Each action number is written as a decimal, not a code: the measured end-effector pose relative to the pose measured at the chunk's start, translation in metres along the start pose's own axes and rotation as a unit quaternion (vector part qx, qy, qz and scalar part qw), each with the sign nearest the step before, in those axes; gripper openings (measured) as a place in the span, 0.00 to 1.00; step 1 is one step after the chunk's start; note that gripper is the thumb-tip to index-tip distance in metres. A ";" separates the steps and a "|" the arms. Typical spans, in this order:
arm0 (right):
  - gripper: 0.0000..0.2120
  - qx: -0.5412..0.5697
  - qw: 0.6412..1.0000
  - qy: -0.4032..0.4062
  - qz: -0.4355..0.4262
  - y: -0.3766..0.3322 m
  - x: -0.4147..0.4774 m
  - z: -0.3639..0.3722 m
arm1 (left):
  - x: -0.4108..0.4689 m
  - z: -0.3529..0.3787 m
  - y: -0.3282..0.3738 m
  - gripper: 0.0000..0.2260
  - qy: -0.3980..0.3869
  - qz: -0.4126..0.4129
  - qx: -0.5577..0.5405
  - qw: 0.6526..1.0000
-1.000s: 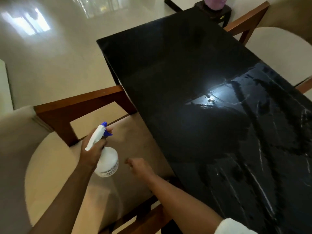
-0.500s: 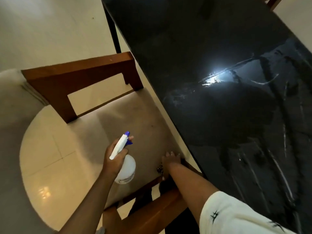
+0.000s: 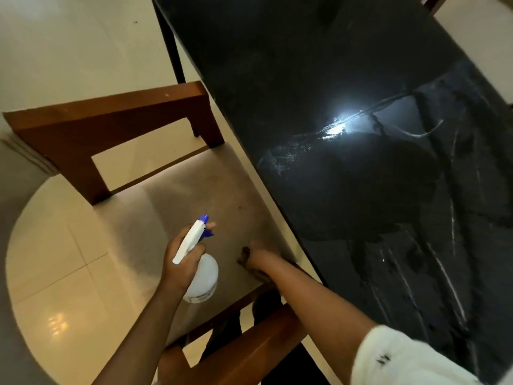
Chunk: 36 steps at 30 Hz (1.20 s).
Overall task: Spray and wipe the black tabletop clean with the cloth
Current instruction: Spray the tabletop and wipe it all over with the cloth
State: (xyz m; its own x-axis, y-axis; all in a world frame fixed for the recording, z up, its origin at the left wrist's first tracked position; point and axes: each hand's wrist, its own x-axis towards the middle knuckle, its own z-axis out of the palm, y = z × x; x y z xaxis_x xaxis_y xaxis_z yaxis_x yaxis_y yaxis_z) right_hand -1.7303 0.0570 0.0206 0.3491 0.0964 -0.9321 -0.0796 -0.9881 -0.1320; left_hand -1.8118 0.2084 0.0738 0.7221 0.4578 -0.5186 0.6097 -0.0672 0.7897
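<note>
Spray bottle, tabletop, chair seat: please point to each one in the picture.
Spray bottle (image 3: 206, 276), head view, on its round white body.
Tabletop (image 3: 291, 79), head view, on a bare dark part.
Chair seat (image 3: 188, 201), head view, on the bare beige cushion.

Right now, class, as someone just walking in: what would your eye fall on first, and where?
First, the bright glare on the black tabletop at the right, with smeared streaks around it. Then the white spray bottle with a blue nozzle, gripped by the left hand over the beige chair seat, lower middle; the right hand is down at the seat beside it.
</note>
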 end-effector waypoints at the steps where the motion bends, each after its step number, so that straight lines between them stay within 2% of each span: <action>1: 0.19 0.080 0.997 -0.003 -0.017 -0.004 -0.016 -0.010 | -0.001 -0.001 0.008 0.19 0.003 0.008 0.002 1.000; 4: 0.15 0.287 0.953 0.030 -0.095 -0.006 -0.064 -0.033 | 0.000 -0.008 0.035 0.20 0.020 0.043 0.012 0.999; 6: 0.10 0.408 0.901 0.067 -0.130 0.003 -0.095 -0.049 | 0.000 -0.012 0.056 0.22 0.040 0.034 -0.003 0.999; 8: 0.08 0.544 0.816 0.101 -0.166 0.015 -0.123 -0.072 | 0.002 -0.014 0.076 0.22 0.049 0.036 -0.009 0.998; 11: 0.11 0.688 0.662 0.226 -0.193 0.047 -0.151 -0.117 | -0.001 -0.007 0.110 0.20 0.029 0.091 0.012 0.995; 12: 0.12 0.699 0.630 0.281 -0.188 0.059 -0.155 -0.132 | -0.002 -0.002 0.121 0.19 0.027 0.100 0.018 0.994; 13: 0.12 0.687 0.617 0.339 -0.181 0.071 -0.158 -0.144 | -0.004 0.002 0.132 0.18 0.028 0.107 0.023 0.994; 15: 0.11 0.595 0.625 0.478 -0.162 0.098 -0.161 -0.163 | -0.008 0.012 0.153 0.18 0.017 0.113 0.022 0.993; 17: 0.11 0.444 0.647 0.606 -0.134 0.122 -0.157 -0.171 | -0.013 0.023 0.175 0.16 -0.025 0.133 0.034 0.990; 19: 0.13 0.306 0.667 0.672 -0.100 0.143 -0.141 -0.170 | -0.015 0.037 0.198 0.15 -0.094 0.145 0.039 0.984; 21: 0.18 0.208 0.720 0.658 -0.070 0.161 -0.116 -0.165 | -0.013 0.058 0.221 0.15 -0.158 0.135 0.059 0.976; 23: 0.20 0.127 0.793 0.592 -0.071 0.175 -0.091 -0.156 | -0.006 0.079 0.237 0.14 -0.199 0.130 0.113 0.965; 25: 0.21 0.097 0.832 0.537 -0.099 0.185 -0.079 -0.150 | 0.003 0.102 0.250 0.12 -0.217 0.126 0.166 0.954; 28: 0.23 0.090 0.852 0.493 -0.151 0.197 -0.078 -0.158 | 0.015 0.133 0.270 0.10 -0.207 0.139 0.218 0.944; 31: 0.37 0.081 0.876 0.445 -0.169 0.205 -0.080 -0.163 | 0.025 0.157 0.287 0.08 -0.176 0.150 0.278 0.932; 33: 0.43 0.029 0.882 0.444 -0.153 0.202 -0.075 -0.158 | 0.028 0.163 0.295 0.08 -0.164 0.165 0.285 0.930; 35: 0.41 -0.040 0.872 0.471 -0.127 0.196 -0.061 -0.152 | 0.030 0.163 0.300 0.05 -0.158 0.182 0.262 0.934; 36: 0.38 -0.050 0.863 0.488 -0.122 0.191 -0.055 -0.152 | 0.030 0.160 0.301 0.07 -0.158 0.189 0.236 0.940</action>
State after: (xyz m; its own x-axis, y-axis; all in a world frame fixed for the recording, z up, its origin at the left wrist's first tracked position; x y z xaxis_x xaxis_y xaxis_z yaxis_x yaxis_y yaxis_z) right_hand -1.6225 -0.1557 0.0976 0.9676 0.2052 -0.1471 0.1725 -0.9627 -0.2087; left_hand -1.5537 0.0598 0.2434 0.9317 0.0420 -0.3608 0.3143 -0.5914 0.7427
